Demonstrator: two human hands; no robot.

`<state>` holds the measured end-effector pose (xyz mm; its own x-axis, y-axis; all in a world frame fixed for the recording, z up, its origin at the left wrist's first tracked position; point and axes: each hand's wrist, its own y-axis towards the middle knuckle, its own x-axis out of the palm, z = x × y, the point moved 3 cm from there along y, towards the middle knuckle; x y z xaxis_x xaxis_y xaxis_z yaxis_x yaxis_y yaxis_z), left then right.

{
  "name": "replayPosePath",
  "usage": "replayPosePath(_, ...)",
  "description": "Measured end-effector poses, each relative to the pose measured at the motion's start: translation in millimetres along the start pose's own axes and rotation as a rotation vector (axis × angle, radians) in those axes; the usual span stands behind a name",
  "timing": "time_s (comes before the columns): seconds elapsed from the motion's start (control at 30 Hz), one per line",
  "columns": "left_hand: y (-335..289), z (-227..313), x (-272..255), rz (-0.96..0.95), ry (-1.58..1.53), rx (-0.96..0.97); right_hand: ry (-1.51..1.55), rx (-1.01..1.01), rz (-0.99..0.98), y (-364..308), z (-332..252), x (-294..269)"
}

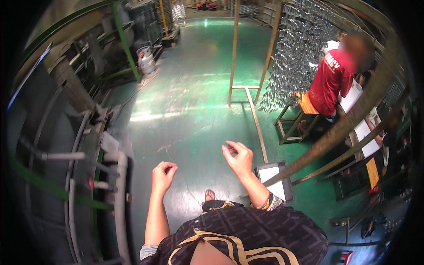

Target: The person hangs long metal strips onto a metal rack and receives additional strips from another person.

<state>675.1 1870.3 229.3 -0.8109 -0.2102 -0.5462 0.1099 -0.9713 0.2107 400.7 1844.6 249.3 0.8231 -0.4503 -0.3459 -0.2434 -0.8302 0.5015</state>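
Note:
Both hands are raised in front of me above the green floor (198,101). My left hand (163,176) is closed, its fingers curled in toward the thumb, and I see nothing in it. Higher and to the right, my right hand (239,158) is loosely bent, with the thumb and fingers apart and nothing between them. Neither hand touches anything. Closest to my right forearm is a dark-rimmed tray (288,190) with a white inside, low beside a metal frame bar. One sandalled foot (210,194) shows below my hands.
Grey pipes (121,190) and machinery run along the left. A gas cylinder (146,62) stands farther ahead. On the right, a rusty metal frame (256,119) bears hanging rows of shiny metal pieces (291,57). A person in red (327,84) sits on a wooden stool (308,106) at a worktable.

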Motion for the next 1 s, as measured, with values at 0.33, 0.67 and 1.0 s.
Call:
replayPosePath(0.33, 253, 25, 66, -0.337, -0.160, 0.165, -0.296, -0.312, 0.592, 226, -37, -24)
replayPosePath(0.67, 467, 161, 158, -0.768, -0.395, 0.674, -0.752, -0.289, 0.968, 353, -72, -44)
replayPosePath(1.0, 529, 327, 235, -1.056, -0.756, 1.104, -1.300, -0.019, 1.161, 443, -92, -68)
